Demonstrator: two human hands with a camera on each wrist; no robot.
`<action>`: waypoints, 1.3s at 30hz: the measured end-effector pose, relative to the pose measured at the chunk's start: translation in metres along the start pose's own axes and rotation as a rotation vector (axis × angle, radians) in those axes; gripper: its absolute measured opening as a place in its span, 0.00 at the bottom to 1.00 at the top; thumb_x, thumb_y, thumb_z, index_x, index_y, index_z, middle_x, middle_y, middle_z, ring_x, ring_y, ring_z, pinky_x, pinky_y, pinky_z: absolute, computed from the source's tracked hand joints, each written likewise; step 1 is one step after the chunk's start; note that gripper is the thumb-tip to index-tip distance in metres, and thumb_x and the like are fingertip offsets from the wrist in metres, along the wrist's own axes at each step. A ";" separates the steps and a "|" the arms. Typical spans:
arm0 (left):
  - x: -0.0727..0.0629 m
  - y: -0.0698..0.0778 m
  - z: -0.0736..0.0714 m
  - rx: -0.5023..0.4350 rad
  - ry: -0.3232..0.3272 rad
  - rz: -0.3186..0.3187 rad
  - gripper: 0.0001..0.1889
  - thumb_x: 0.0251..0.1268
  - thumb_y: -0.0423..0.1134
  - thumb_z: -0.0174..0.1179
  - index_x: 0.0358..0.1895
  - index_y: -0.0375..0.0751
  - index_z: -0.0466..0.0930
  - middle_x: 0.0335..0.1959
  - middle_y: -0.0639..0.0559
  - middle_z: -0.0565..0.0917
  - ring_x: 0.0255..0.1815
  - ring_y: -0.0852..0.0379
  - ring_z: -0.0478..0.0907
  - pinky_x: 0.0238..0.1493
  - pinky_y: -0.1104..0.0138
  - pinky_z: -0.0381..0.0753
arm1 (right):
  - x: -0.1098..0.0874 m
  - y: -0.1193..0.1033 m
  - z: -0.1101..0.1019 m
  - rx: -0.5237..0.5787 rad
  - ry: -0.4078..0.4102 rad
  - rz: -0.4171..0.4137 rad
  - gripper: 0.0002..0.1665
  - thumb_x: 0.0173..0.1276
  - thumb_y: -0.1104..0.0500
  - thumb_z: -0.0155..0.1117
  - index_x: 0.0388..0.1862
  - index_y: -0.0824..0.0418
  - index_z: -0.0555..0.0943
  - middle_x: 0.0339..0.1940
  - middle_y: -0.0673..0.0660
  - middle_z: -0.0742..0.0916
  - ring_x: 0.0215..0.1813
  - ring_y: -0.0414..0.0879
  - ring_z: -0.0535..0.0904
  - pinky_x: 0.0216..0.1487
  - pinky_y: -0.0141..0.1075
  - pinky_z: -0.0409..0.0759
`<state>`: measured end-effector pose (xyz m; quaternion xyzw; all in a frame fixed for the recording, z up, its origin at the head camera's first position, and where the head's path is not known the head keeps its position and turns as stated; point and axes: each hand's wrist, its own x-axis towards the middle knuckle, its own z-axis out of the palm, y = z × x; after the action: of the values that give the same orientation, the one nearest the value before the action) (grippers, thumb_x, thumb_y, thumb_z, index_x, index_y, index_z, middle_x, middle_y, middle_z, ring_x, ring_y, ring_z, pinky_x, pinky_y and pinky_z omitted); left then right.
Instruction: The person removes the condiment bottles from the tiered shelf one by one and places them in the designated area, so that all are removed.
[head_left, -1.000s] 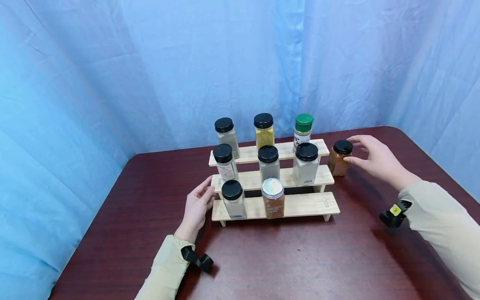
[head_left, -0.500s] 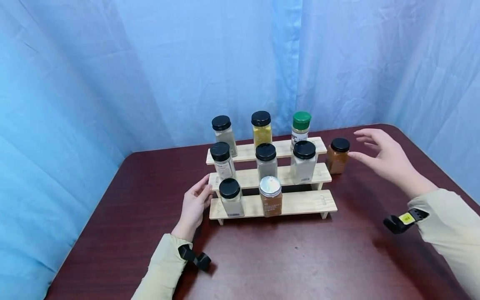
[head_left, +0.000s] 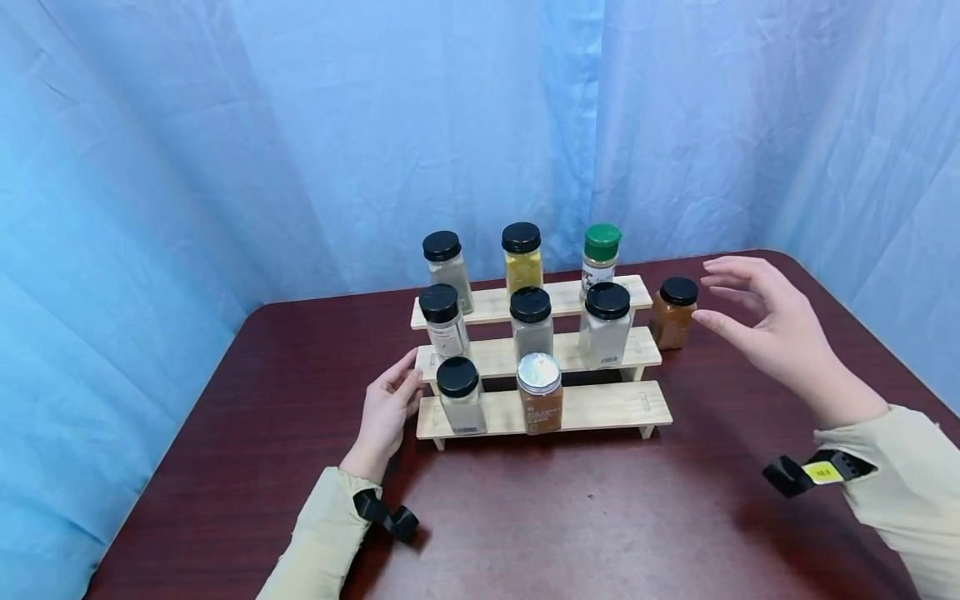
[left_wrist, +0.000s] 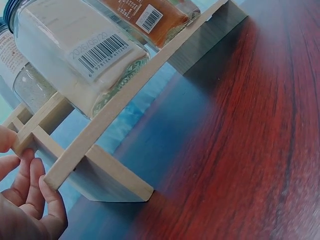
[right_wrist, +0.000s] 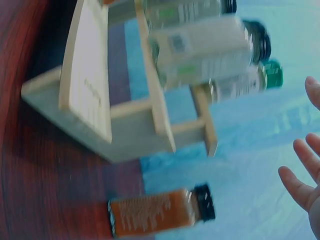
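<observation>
1. Head view: A left hand (head_left: 382, 412) pinches the left end of a three-tier wooden rack (head_left: 607, 404) while a right hand (head_left: 780, 333), thumb and fingers spread, hangs just beside an orange-brown jar (head_left: 672, 323). The jar stands on the bench (head_left: 600, 517), off the right end of the rack. By judgement, the tidy way to handle it is to bring thumb and fingers evenly to opposite sides of the glass, below the black lid (head_left: 678, 290), and lift straight up before turning, well away from the rack. The jar is upright, lid to the top, long axis vertical.

2. Left wrist view: Fingertips meet at the end of the middle plank, and another touches the end of the front plank beneath a pale jar (left_wrist: 80, 50). A light hold looks best here; a pull or upward push could tilt the tiers and rock the glassware. The orange-brown jar is out of sight.

3. Right wrist view: Part of the right hand shows at the frame's edge, fingers parted, holding nothing and well apart from the orange-brown jar. A gap separates the jar from the rack's end, room enough, it seems, for careful fingertips. The picture is rolled and somewhat blurred: base to the left, lid to the right, the jar's long axis runs nearly across the frame, though it stands upright.
</observation>
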<state>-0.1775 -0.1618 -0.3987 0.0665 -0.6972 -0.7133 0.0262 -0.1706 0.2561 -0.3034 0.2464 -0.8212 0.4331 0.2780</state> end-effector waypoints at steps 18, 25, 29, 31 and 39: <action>0.000 0.000 0.000 -0.001 -0.003 0.010 0.23 0.72 0.32 0.49 0.68 0.38 0.66 0.28 0.61 0.73 0.28 0.68 0.71 0.29 0.77 0.72 | -0.005 -0.049 0.039 0.139 -0.124 -0.261 0.33 0.62 0.44 0.64 0.48 0.74 0.77 0.55 0.50 0.79 0.56 0.35 0.74 0.52 0.20 0.71; -0.001 0.000 0.001 -0.012 0.006 0.008 0.23 0.72 0.32 0.49 0.68 0.39 0.66 0.28 0.60 0.73 0.27 0.67 0.71 0.28 0.77 0.72 | -0.006 -0.065 0.064 0.126 -0.197 -0.317 0.30 0.62 0.45 0.65 0.53 0.67 0.77 0.53 0.62 0.79 0.60 0.37 0.71 0.61 0.23 0.65; -0.001 -0.001 0.002 -0.019 0.010 0.013 0.22 0.72 0.31 0.49 0.68 0.38 0.67 0.28 0.60 0.73 0.27 0.68 0.71 0.28 0.77 0.71 | -0.006 -0.071 0.073 0.097 -0.249 -0.289 0.28 0.56 0.56 0.73 0.55 0.63 0.77 0.54 0.60 0.79 0.59 0.39 0.71 0.58 0.25 0.65; -0.001 -0.001 0.002 -0.017 0.011 0.016 0.22 0.72 0.31 0.49 0.68 0.38 0.67 0.28 0.60 0.73 0.27 0.68 0.71 0.28 0.77 0.71 | -0.006 -0.072 0.077 0.069 -0.272 -0.279 0.30 0.52 0.61 0.75 0.55 0.63 0.77 0.55 0.59 0.79 0.59 0.41 0.71 0.57 0.28 0.66; -0.001 0.000 0.001 0.007 0.001 0.019 0.23 0.72 0.32 0.49 0.68 0.38 0.66 0.28 0.60 0.72 0.28 0.68 0.71 0.29 0.77 0.71 | -0.009 -0.072 0.096 0.025 -0.339 -0.197 0.34 0.47 0.62 0.77 0.56 0.61 0.76 0.57 0.57 0.77 0.59 0.48 0.71 0.59 0.30 0.68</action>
<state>-0.1766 -0.1605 -0.3984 0.0604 -0.7003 -0.7105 0.0331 -0.1409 0.1394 -0.3134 0.3984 -0.8227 0.3664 0.1739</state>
